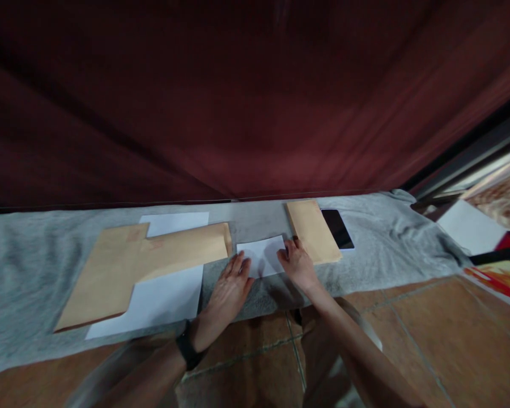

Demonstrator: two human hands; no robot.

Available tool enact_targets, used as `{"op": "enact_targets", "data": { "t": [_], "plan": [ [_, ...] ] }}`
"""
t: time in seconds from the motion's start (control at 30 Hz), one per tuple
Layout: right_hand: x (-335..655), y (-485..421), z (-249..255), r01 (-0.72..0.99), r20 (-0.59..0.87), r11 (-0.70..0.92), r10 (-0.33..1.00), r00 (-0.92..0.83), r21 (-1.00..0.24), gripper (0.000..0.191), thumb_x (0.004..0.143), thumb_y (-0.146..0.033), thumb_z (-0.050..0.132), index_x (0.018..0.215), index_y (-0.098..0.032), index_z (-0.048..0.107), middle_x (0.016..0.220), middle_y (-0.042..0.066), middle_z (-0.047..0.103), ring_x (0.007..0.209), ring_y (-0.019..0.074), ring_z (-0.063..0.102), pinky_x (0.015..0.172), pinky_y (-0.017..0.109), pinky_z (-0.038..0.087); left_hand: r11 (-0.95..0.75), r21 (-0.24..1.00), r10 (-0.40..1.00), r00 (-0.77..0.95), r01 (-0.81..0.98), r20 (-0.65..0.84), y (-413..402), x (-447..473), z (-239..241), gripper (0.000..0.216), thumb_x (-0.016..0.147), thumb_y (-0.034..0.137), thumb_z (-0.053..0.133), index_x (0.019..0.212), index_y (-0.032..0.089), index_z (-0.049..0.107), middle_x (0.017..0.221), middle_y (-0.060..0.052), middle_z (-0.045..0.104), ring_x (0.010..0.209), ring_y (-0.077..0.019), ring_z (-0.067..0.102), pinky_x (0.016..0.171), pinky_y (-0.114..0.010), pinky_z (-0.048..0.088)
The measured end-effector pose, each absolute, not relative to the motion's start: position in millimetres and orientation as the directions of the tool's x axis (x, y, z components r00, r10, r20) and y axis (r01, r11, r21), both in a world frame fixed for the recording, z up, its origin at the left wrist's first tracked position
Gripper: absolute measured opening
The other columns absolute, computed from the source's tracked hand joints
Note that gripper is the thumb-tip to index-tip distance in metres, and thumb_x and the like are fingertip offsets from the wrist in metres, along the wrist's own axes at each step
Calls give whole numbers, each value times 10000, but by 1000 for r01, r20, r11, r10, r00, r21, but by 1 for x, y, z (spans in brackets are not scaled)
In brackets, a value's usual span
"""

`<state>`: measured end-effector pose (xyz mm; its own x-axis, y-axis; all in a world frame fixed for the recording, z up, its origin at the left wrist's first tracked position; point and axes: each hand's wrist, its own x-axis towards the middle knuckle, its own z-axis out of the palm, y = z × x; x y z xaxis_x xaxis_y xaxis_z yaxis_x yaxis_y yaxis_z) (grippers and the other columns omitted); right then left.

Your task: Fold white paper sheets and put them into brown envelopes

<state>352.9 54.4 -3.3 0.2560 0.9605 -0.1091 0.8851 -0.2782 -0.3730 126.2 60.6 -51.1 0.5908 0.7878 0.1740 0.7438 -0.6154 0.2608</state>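
A small folded white paper (263, 253) lies on the grey cloth (386, 249). My left hand (229, 289) lies flat, fingers stretched, its fingertips on the paper's left edge. My right hand (295, 263) rests on the paper's right edge with fingers bent and pressed down on it. A narrow brown envelope (313, 229) lies just right of my right hand. A black band sits on my left wrist.
Two larger brown envelopes (123, 266) overlap white sheets (161, 297) at the left. A dark phone (338, 228) lies beside the narrow envelope. A dark red curtain (238, 96) hangs behind. Tiled floor (429, 334) lies below, with papers and colourful items at the far right.
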Motion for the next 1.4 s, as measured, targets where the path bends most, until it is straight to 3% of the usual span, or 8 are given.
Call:
{"op": "enact_targets", "data": {
  "t": [0.37,0.53,0.67,0.77,0.93,1.13,1.23,1.4],
  "plan": [
    [359,54,-17,784,-68,-272,956,284,-558,379,922,-280,555,1283,-163,552,1196,136,691,1116,248,658,930,307,471,-585,312,808,569,749,149,56,131,-44,424,966,237,504,1385,183,539,1542,-158,485,1458,-310,427,1154,-484,442],
    [363,59,-26,655,-136,-278,956,260,-703,167,840,-289,568,955,-210,658,880,54,706,874,220,669,764,296,472,-574,382,810,570,724,138,57,129,-45,419,965,231,498,1375,161,552,1554,-189,463,1466,-324,415,1157,-508,434],
    [372,65,-22,397,-166,-254,956,244,-882,114,738,-341,593,721,-232,567,694,-7,620,698,178,586,628,268,428,-501,554,850,499,665,171,57,131,-44,537,963,285,526,1486,192,450,1632,-171,350,1495,-324,367,1174,-517,412],
    [379,69,-14,145,-156,-197,955,252,-970,228,692,-436,660,738,-236,562,716,-11,630,727,181,584,651,270,444,-370,761,914,355,533,195,60,137,-39,717,960,384,554,1594,213,265,1679,-156,249,1533,-322,285,1201,-525,362],
    [377,69,-1,-72,-180,-168,959,221,-983,350,637,-482,780,836,-232,636,772,-2,697,733,184,611,682,281,472,32,989,983,175,147,-57,70,145,-27,805,922,435,591,1605,209,229,1406,-151,607,1231,-265,624,1023,-438,509],
    [371,60,13,-211,-329,-304,939,95,-929,420,626,-470,856,924,-211,712,817,17,756,684,176,650,635,275,493,138,990,979,157,-36,-131,77,142,-3,374,860,424,619,1143,183,661,972,-50,723,872,-195,653,798,-312,521],
    [370,56,13,-226,-383,-371,924,10,-901,450,614,-488,880,925,-194,740,832,37,775,722,201,688,686,308,527,121,993,977,180,-17,-116,79,140,9,284,849,454,631,926,183,662,825,-14,672,760,-164,593,681,-258,471],
    [369,54,9,-212,-399,-393,917,-17,-895,478,572,-499,911,897,-182,761,820,45,788,728,205,702,700,302,525,52,996,996,74,69,-58,85,137,14,327,895,502,579,816,187,623,707,17,560,697,-146,520,625,-241,417]
  ]
}}
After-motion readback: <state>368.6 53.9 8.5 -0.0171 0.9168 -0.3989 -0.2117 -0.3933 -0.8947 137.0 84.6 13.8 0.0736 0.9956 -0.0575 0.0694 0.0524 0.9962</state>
